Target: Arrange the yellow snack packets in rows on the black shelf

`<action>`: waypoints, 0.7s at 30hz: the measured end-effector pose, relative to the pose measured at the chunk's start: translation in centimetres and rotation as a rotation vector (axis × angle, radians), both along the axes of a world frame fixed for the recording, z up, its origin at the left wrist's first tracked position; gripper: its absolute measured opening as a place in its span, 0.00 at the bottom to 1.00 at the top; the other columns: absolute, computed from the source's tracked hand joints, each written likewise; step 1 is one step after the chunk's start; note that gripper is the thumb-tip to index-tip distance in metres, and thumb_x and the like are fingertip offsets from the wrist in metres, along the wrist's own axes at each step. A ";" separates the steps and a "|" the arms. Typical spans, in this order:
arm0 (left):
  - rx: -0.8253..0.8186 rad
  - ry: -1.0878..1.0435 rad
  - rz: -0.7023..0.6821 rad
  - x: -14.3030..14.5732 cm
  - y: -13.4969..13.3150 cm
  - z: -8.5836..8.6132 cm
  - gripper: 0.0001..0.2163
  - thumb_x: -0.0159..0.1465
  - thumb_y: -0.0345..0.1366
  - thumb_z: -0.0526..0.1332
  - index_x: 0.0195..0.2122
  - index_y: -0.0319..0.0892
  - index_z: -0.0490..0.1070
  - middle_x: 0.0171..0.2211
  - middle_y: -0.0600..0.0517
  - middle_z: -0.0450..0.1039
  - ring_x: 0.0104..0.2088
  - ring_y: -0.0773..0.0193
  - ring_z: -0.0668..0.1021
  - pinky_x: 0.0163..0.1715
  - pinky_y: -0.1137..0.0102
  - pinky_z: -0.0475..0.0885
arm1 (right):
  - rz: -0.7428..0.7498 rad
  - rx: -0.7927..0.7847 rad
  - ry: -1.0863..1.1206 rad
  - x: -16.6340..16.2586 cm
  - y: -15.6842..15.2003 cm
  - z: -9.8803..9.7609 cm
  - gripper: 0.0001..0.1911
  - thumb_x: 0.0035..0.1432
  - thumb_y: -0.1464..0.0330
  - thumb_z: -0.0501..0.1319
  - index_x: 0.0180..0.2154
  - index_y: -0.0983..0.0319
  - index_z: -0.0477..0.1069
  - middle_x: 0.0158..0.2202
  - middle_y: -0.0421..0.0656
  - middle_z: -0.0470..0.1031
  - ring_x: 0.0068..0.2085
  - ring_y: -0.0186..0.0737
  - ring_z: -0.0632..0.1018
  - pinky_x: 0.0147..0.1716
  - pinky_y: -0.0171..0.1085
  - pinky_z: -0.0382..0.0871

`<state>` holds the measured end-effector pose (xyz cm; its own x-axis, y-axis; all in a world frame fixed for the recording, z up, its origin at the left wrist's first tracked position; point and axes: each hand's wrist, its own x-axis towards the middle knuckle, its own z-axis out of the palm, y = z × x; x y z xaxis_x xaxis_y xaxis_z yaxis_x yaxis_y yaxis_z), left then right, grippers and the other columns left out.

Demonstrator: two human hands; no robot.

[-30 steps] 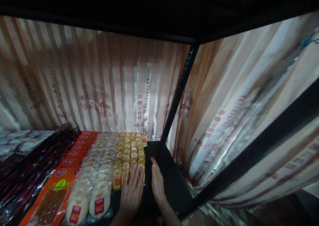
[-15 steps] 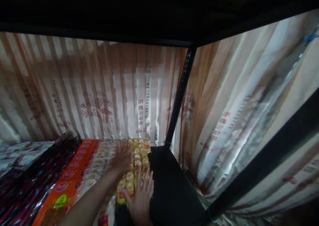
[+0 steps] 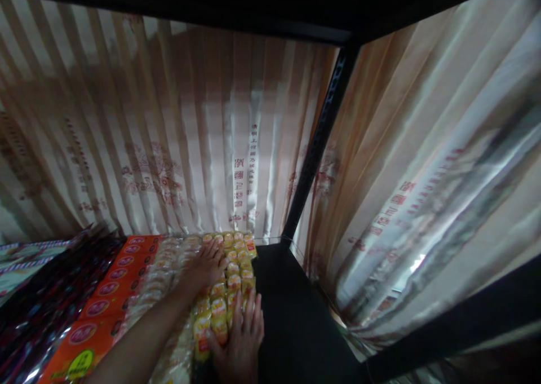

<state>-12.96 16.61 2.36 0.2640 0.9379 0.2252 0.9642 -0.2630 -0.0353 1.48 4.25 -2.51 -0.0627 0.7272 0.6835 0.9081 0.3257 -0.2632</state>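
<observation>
Yellow wrapped snack packs with red and white labels lie in tight rows on a black shelf. My left hand rests on the far left part of these packs, palm down and fingers stretched out. Closer to me, my right hand lies at their near right edge, its fingers spread and pointing away and its thumb against the nearest packs. Neither hand grips anything. Clear-wrapped pale packs run beside the yellow ones on the left, partly hidden by my left forearm.
Orange packets and dark shiny packets stand further left. A black post rises at the back right corner. Pleated, printed sheeting hangs behind, and another sheet hangs on the right. A dark shelf is overhead.
The view has tilted and moved slightly. My left hand sits a little further left over the yellow packs and is less blurred. My right hand stays at their near right edge.
</observation>
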 end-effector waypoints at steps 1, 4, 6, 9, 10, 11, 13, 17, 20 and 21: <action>0.002 -0.013 0.009 0.2 0.2 0.5 0.24 0.66 0.42 0.44 0.58 0.34 0.57 0.60 0.38 0.57 0.61 0.53 0.59 0.58 0.54 0.56 | -0.005 0.011 0.001 0.0 0.0 0.0 0.52 0.48 0.44 0.56 0.64 0.66 0.41 0.64 0.59 0.46 0.62 0.67 0.51 0.49 0.60 0.59; -0.013 -0.059 -0.040 1.4 1.2 2.1 0.24 0.66 0.42 0.42 0.61 0.38 0.53 0.62 0.41 0.53 0.63 0.55 0.55 0.59 0.54 0.54 | -0.006 0.046 0.007 0.1 0.1 -0.3 0.53 0.46 0.43 0.56 0.64 0.66 0.41 0.63 0.60 0.47 0.61 0.68 0.53 0.48 0.59 0.59; -0.095 -0.062 -0.124 2.6 1.5 2.6 0.24 0.66 0.43 0.40 0.62 0.41 0.50 0.63 0.45 0.51 0.63 0.57 0.53 0.59 0.55 0.54 | -0.008 0.063 0.001 0.1 0.2 -0.5 0.54 0.46 0.42 0.56 0.64 0.67 0.41 0.63 0.61 0.48 0.61 0.69 0.54 0.47 0.59 0.60; -0.184 -0.042 -0.164 4.0 1.4 2.3 0.24 0.66 0.44 0.38 0.61 0.41 0.53 0.63 0.46 0.50 0.63 0.59 0.53 0.60 0.59 0.53 | -0.011 0.047 0.011 0.1 0.3 -0.5 0.54 0.45 0.42 0.56 0.64 0.67 0.42 0.63 0.61 0.48 0.60 0.69 0.56 0.47 0.59 0.60; -0.189 -0.041 -0.165 4.1 1.2 2.0 0.25 0.66 0.44 0.38 0.60 0.40 0.54 0.63 0.46 0.50 0.64 0.59 0.52 0.60 0.60 0.53 | -0.008 0.031 0.022 0.1 0.2 -0.5 0.54 0.45 0.42 0.56 0.64 0.67 0.42 0.63 0.61 0.49 0.60 0.69 0.56 0.47 0.59 0.60; -0.191 -0.043 -0.166 4.2 1.0 1.9 0.25 0.66 0.44 0.39 0.60 0.39 0.54 0.64 0.46 0.49 0.64 0.59 0.52 0.61 0.60 0.52 | -0.001 0.017 0.032 0.1 0.2 -0.5 0.54 0.45 0.41 0.55 0.64 0.66 0.42 0.63 0.61 0.49 0.60 0.69 0.56 0.47 0.59 0.59; -0.206 -0.056 -0.164 4.0 0.6 1.9 0.25 0.66 0.43 0.39 0.60 0.38 0.54 0.64 0.45 0.47 0.64 0.59 0.50 0.61 0.60 0.51 | 0.010 -0.008 0.044 0.0 0.2 -0.5 0.53 0.45 0.42 0.55 0.63 0.66 0.43 0.63 0.61 0.49 0.60 0.69 0.56 0.48 0.60 0.58; -0.259 -0.085 -0.122 3.8 0.7 3.3 0.26 0.66 0.45 0.36 0.62 0.38 0.50 0.65 0.45 0.44 0.64 0.59 0.49 0.61 0.59 0.49 | 0.006 -0.005 0.037 0.1 0.1 -0.5 0.55 0.44 0.41 0.56 0.63 0.67 0.42 0.63 0.62 0.48 0.61 0.71 0.53 0.49 0.61 0.56; -0.249 -0.109 -0.111 4.2 1.2 4.0 0.26 0.66 0.46 0.34 0.63 0.40 0.47 0.65 0.48 0.45 0.64 0.60 0.49 0.61 0.58 0.48 | -0.002 -0.002 0.030 0.1 0.0 -0.4 0.56 0.44 0.40 0.55 0.63 0.67 0.42 0.63 0.62 0.47 0.61 0.70 0.52 0.49 0.61 0.56; -0.247 -0.108 -0.117 4.4 1.4 4.0 0.26 0.66 0.46 0.34 0.63 0.41 0.48 0.65 0.48 0.45 0.64 0.60 0.49 0.61 0.58 0.48 | -0.003 -0.008 0.028 0.1 -0.1 -0.3 0.55 0.44 0.41 0.55 0.63 0.67 0.42 0.63 0.62 0.47 0.61 0.70 0.52 0.49 0.61 0.56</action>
<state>-8.53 17.96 6.34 0.3608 0.9323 0.0262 0.9213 -0.3607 0.1452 1.63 4.18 -2.82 -0.0412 0.7325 0.6795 0.9014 0.3206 -0.2910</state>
